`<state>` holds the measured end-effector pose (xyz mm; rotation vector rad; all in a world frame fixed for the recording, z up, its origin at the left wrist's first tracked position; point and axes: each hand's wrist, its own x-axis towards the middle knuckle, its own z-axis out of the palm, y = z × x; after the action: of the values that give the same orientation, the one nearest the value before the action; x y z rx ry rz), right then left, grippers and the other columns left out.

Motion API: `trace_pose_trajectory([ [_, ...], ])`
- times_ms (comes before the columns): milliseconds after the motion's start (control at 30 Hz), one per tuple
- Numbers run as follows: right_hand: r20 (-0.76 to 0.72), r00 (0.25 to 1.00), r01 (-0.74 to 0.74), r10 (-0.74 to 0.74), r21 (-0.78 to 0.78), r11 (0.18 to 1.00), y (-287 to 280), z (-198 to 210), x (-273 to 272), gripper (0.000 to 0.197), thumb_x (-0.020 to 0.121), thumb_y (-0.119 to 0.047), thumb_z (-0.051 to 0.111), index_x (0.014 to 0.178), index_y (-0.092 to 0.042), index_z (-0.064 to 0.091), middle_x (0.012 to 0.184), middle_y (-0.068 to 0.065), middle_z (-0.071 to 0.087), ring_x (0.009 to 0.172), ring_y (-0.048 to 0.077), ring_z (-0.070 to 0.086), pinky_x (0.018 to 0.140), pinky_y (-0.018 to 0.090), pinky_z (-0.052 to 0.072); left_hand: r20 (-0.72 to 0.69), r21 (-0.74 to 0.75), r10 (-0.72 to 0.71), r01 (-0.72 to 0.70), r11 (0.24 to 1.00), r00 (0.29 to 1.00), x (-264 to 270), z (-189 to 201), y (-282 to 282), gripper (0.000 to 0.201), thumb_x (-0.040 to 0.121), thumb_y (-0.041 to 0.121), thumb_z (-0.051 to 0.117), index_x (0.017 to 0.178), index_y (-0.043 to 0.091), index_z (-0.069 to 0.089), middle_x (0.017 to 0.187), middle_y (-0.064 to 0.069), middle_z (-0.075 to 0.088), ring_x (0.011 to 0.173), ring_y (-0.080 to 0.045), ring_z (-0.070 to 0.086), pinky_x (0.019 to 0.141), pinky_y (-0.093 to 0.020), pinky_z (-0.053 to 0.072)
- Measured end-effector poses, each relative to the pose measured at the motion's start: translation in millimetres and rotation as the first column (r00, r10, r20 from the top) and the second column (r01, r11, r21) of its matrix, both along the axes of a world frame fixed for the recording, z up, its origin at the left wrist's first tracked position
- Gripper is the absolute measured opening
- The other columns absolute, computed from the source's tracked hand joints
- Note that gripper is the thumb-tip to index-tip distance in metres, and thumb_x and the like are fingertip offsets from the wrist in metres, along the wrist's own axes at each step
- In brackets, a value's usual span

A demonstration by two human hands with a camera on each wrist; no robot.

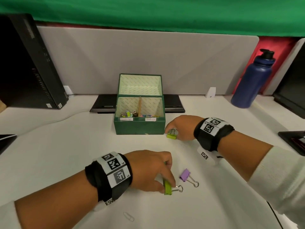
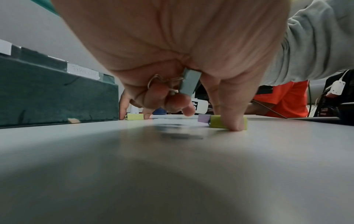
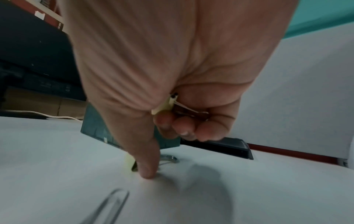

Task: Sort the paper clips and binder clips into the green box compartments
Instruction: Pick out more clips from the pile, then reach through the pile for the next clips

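Left hand (image 1: 148,169) pinches a green binder clip (image 1: 167,187) on the surface (image 1: 66,162); right hand (image 1: 181,128) pinches another, apparently yellow-green binder clip (image 1: 171,136).

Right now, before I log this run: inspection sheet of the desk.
Surface: white desk, flat.
Job's things: dark green cardboard box open, binder clips in left compartment, paper clips in right; purple binder clip and pale wire paper clip loose on the desk.
Clutter: navy blue bottle; black computer tower.
Hands: left hand pinches near lime-green binder clip, grey binder clip tucked in palm; right hand on far lime-green binder clip beside the box, pale binder clip curled in palm.
Cables: white cable across the desk, left of the box.
Surroundings: grey partition panel; green cloth above.
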<state>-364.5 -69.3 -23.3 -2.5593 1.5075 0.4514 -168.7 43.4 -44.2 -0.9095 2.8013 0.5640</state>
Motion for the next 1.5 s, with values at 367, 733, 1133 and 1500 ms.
trace_pose_trajectory([
  [367,0.254,0.957,0.130,-0.137,0.047,0.990,0,61,-6,0.022,0.082,-0.044,0.072,0.096,-0.030,0.062,0.094,-0.011,0.058,0.084,0.009,0.055,0.078,0.031,0.048,-0.289,-0.107,0.011,-0.044,0.993,0.957,15,1,0,0.019,0.092,0.047,0.060,0.106,0.036,0.069,0.115,0.019,0.049,0.071,-0.001,0.044,0.070,-0.021,0.044],
  [733,0.571,0.766,0.247,-0.294,0.161,0.956,-42,85,101,0.033,0.087,-0.032,0.068,0.110,-0.008,0.065,0.083,0.004,0.060,0.070,0.022,0.055,0.063,0.030,0.047,-0.566,-0.008,0.673,-0.819,0.573,0.476,101,61,-98,0.009,0.090,0.036,0.065,0.085,0.029,0.064,0.090,0.013,0.061,0.081,-0.005,0.058,0.063,-0.014,0.038],
  [1133,0.288,0.955,0.078,-0.072,-0.010,0.997,18,62,14,0.011,0.086,-0.021,0.065,0.092,-0.029,0.069,0.085,-0.015,0.062,0.080,0.009,0.059,0.073,0.021,0.047,-0.558,0.133,0.634,-0.696,0.705,0.535,102,56,-108,0.049,0.088,0.027,0.066,0.136,0.031,0.054,0.136,0.012,0.052,0.122,-0.008,0.054,0.105,-0.032,0.044],
  [1500,0.002,1.000,0.001,-0.001,0.056,0.998,43,1,-16,0.015,0.086,-0.022,0.065,0.096,-0.032,0.061,0.088,-0.015,0.057,0.086,0.013,0.055,0.070,0.023,0.043,0.075,-0.098,0.021,-0.014,0.995,0.997,45,-9,2,0.046,0.101,0.028,0.050,0.145,0.036,0.044,0.147,0.013,0.040,0.127,-0.011,0.046,0.104,-0.025,0.039],
])
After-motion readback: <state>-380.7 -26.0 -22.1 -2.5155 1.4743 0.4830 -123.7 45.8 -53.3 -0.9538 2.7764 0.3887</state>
